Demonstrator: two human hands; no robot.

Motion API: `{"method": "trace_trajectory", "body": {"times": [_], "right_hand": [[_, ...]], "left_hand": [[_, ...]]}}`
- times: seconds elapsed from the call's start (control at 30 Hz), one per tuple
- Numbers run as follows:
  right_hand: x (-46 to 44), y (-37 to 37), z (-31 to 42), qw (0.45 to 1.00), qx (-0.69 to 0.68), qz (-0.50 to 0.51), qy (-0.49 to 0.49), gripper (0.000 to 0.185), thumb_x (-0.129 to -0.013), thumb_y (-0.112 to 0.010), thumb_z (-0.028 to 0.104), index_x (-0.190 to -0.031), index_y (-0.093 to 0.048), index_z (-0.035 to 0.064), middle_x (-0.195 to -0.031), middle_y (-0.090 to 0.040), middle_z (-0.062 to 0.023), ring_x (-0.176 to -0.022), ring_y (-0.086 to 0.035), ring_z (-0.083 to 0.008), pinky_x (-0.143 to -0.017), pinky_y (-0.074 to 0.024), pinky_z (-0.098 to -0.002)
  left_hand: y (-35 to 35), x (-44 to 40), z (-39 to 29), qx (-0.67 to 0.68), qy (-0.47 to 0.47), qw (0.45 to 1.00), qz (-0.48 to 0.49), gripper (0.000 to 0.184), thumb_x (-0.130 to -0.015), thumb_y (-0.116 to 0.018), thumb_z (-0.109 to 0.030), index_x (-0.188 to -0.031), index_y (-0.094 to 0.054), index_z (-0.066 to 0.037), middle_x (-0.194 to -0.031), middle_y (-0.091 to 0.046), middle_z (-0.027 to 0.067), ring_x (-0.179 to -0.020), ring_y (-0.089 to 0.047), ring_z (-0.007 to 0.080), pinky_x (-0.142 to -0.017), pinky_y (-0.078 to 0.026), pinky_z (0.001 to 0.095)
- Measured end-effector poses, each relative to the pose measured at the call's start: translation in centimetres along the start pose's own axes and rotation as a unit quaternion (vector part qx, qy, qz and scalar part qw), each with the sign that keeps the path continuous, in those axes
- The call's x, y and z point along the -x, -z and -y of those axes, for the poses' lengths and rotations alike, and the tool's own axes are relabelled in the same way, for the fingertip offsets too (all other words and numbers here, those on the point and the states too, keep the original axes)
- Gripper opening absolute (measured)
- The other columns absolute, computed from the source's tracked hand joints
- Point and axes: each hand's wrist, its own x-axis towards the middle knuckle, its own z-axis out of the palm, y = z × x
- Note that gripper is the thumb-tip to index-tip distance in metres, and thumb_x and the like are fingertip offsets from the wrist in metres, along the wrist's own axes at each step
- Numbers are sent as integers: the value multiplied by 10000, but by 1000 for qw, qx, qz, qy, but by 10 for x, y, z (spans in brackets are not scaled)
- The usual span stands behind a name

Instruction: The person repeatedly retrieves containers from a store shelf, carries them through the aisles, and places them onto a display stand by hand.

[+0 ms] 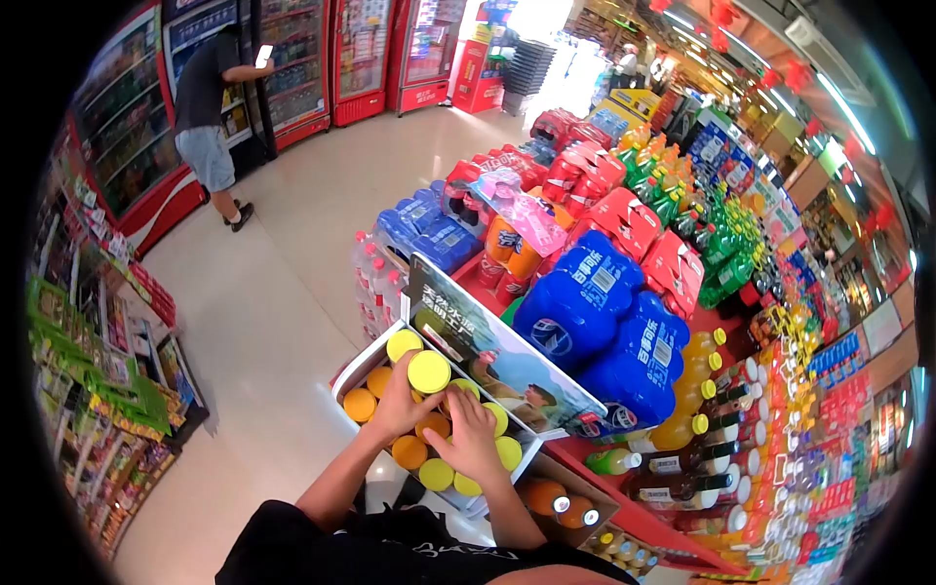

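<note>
My left hand point(396, 402) is closed around a container with a yellow lid point(429, 371), raised a little above its neighbours. My right hand point(470, 439) reaches over the same box, thumb apart from the fingers, its fingertips close to the raised container. An orange lid point(433, 426) lies between the two hands. Both hands are above an open white box point(534, 450) packed with several round-lidded containers, orange lids point(360, 404) mostly on the left and yellow lids point(508, 451) mostly on the right. The bodies of the containers are hidden in the box.
A printed display board point(497, 356) stands along the box's far side. Behind it are blue drink packs point(579, 292) and red packs point(624, 220). Several bottles point(682, 463) stand at the right. Snack shelves point(107, 390) line the left. A person point(207, 107) stands by the fridges.
</note>
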Motion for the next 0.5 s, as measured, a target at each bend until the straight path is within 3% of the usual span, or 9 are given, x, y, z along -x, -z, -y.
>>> {"method": "trace_trajectory", "body": {"times": [0.07,0.17,0.2,0.37,0.4,0.5], "right_hand": [[2,-9,-1,999,44,2,-5,774,-800,-696,368,-1413,-374,22,-1450,-403,-184,-1355,-351,-363,-1040,-268,-535],[0,-18,0,995,95,17,-22,786,-799,-689,373,-1426,-363,27,-1499,-349,-179,-1391,-297,-375,-1071,-216,-581],[-2,-20,0,993,110,24,-25,788,-799,-687,375,-1427,-361,28,-1507,-337,-179,-1396,-290,-378,-1080,-202,-589],[-1,-24,4,991,126,32,-31,762,-803,-678,384,-1409,-388,23,-1527,-307,-178,-1414,-251,-389,-1104,-154,-611],[-2,-21,17,988,149,12,-36,671,-823,-684,334,-1355,-447,0,-1470,-381,-207,-1361,-336,-398,-1101,-227,-568],[-2,-43,33,995,-31,-94,-24,575,-835,-702,247,-1299,-497,-24,-1350,-495,-232,-1256,-453,-395,-1064,-335,-492]], "left_hand": [[7,-3,-10,24,-2,1000,12,684,-755,-797,-197,-1298,-429,-4,-1201,-541,216,-1142,-539,371,-972,-438,417],[14,0,-8,-153,-74,985,-17,786,-730,-824,-247,-1330,-378,-3,-1232,-520,221,-1156,-516,378,-985,-420,434],[15,1,-5,-157,-66,985,-36,801,-702,-835,-288,-1316,-402,-9,-1234,-519,233,-1152,-495,411,-989,-400,463],[33,21,8,-155,-63,984,-54,832,-666,-859,-313,-1306,-416,-22,-1253,-523,204,-1186,-485,398,-1047,-370,458],[39,23,6,-163,-66,983,-57,828,-661,-862,-314,-1301,-424,-25,-1255,-523,202,-1193,-482,396,-1055,-364,457],[49,34,13,-139,-37,985,-93,750,-656,-845,-338,-1241,-512,-7,-1274,-532,194,-1227,-481,371,-1077,-348,479]]}}
